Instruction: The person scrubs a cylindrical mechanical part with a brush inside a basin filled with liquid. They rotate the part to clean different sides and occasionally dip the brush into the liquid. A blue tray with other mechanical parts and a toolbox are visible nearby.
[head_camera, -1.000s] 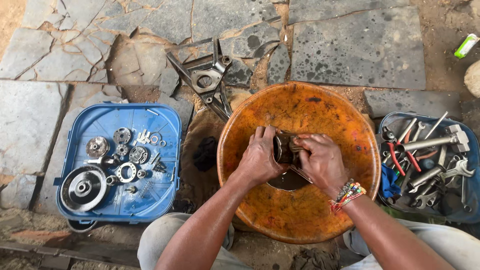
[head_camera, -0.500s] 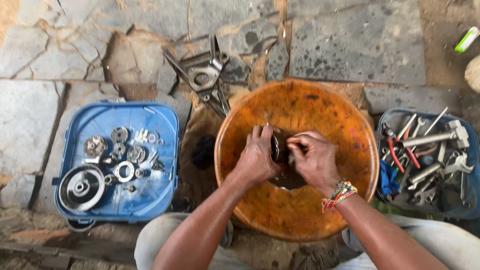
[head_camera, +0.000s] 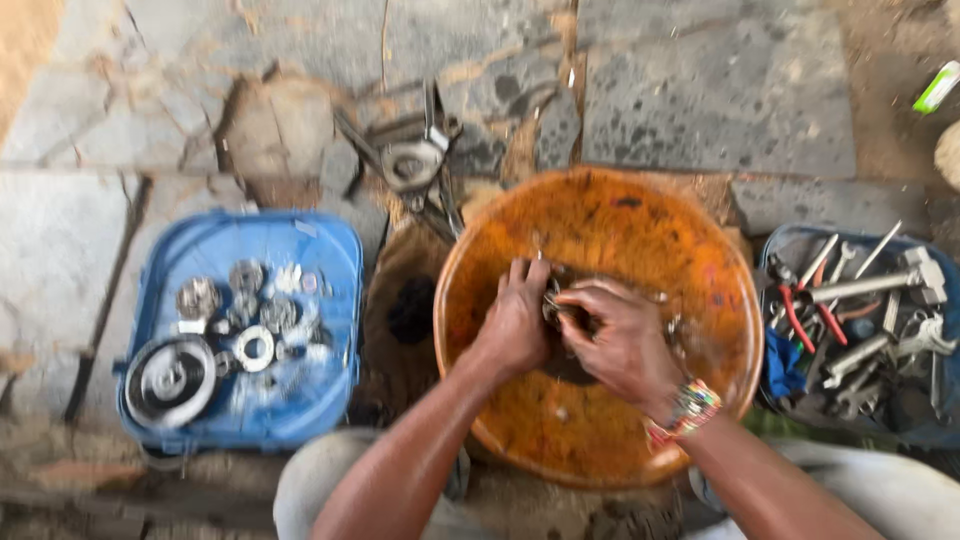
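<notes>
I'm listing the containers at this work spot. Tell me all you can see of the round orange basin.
The orange basin is wide, round and shallow, plastic by its look, stained brown and dark. It sits upright on the stone ground between a blue tray of metal parts and a tray of tools. Both hands, left and right, work a small dark metal part over its middle.

Small metal part (head_camera: 556, 300) blurred, half hidden

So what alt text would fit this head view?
Two hands, left and right, hold a small dark metal part over a round orange basin on stone paving. A blue tray of gears sits left, a tool bin right.
</notes>
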